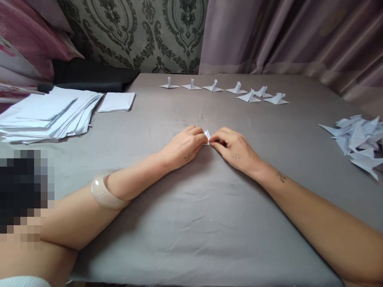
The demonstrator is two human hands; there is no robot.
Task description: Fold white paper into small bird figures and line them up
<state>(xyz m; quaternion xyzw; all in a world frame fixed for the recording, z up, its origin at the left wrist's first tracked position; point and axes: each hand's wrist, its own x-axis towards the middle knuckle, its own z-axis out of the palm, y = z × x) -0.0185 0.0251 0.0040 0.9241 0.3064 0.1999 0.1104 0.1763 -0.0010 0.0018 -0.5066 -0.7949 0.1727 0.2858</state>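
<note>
Table point(185, 247) spread with a gray cloth point(215, 199), lightly creased on the near side, one tiny pale speck point(211, 219) there. Toward the far edge stand seven white folded-paper pieces point(212, 86), flat points spread, a fold upright in each; four in line, three bunched at the right end. Far right: loose, overlapping heap of folded papers point(359, 135). Left: large uneven paper stack point(50, 115), edges fanned; just beside it, a smaller, neater stack point(117, 102). Behind both, dark fabric point(92, 75) at the corner.
</note>
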